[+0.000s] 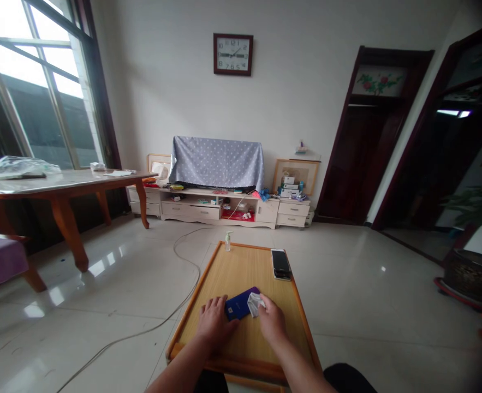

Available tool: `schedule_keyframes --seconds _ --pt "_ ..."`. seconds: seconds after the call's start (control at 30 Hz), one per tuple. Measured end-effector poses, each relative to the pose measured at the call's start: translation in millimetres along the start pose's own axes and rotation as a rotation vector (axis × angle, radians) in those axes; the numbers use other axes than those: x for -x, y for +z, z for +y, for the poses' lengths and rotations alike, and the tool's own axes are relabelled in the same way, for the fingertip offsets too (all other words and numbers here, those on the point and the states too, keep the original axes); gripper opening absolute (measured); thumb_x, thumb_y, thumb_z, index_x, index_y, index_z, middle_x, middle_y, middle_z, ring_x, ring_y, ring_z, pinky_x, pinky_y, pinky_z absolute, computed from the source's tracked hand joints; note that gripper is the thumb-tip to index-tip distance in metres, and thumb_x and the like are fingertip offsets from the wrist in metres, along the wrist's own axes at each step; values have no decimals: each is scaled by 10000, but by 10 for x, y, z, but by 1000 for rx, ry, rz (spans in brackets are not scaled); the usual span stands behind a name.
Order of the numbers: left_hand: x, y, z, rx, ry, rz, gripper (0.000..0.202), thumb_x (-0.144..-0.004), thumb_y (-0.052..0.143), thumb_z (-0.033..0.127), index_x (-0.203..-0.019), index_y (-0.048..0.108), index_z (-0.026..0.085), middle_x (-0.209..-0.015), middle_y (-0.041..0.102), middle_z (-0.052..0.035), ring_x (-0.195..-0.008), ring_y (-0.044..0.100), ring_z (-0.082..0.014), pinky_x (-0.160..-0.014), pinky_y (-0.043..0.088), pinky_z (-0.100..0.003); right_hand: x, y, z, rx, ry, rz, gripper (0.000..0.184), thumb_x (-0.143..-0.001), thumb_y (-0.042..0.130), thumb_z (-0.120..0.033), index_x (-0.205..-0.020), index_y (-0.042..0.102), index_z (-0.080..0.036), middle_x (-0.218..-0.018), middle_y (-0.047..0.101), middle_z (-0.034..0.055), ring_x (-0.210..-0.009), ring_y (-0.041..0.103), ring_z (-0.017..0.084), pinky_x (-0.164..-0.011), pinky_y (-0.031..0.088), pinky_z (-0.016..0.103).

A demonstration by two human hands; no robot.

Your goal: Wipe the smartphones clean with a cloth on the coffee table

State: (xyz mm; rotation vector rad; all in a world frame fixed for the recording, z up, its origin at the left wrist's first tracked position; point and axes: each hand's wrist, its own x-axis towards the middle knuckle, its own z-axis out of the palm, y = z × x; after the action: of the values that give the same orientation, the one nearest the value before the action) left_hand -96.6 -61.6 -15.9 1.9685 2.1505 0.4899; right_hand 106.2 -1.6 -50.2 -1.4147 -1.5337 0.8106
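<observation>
A blue smartphone (237, 304) lies back side up, at a slant, on the small wooden table (247, 267). My left hand (215, 323) grips its left end, fingers along the far edge and thumb at the near edge. Between the fingertips of my right hand (272, 319) is a folded white cloth (254, 303), resting against the phone's right part. The cloth hides some of the phone's back.
Toward the table's far right corner lie stacked phones (280, 264). A small clear pump bottle (227, 241) stands at the far left corner. A cable (159, 326) runs over the floor to the left. Farther off are a low cabinet (189, 210) and a larger table (71, 179).
</observation>
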Motion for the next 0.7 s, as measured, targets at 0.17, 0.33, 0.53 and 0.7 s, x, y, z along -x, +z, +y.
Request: schedule_keyframes --seconds 0.17,0.33,0.53,0.7 --pt "-16 -29 27 4 40 10 682 -747 579 525 -1363 490 246 -1357 545 -75 -1275 419 -278 -1081 248 -386 66 49 -58 150 -213 -125 538 -906 469 -450 -1376 560 -204 -1495 453 89 -1411 360 251 -1176 250 418" --pt "-20 -94 58 11 50 21 605 -783 535 496 -1336 524 252 -1329 557 -75 -1250 442 -266 -1071 255 -373 143 171 -182 427 -357 -241 510 -979 403 -486 -1403 532 -232 -1477 461 93 -1402 364 313 -1185 130 577" --pt "-83 -120 65 42 32 8 536 -772 525 495 -1266 581 295 -1247 588 -65 -1188 473 -273 -1041 271 -384 71 177 -148 596 -493 -293 457 -1016 353 -470 -1442 458 -341 -1495 427 20 -1390 386 287 -1177 196 581" --pt "-138 -83 32 48 26 12 547 -735 546 468 -1253 585 296 -1232 592 -61 -1183 469 -285 -1035 273 -396 -73 276 -7 656 -444 -190 455 -1010 365 -457 -1420 499 -311 -1476 455 55 -1375 403 313 -1140 271 613"
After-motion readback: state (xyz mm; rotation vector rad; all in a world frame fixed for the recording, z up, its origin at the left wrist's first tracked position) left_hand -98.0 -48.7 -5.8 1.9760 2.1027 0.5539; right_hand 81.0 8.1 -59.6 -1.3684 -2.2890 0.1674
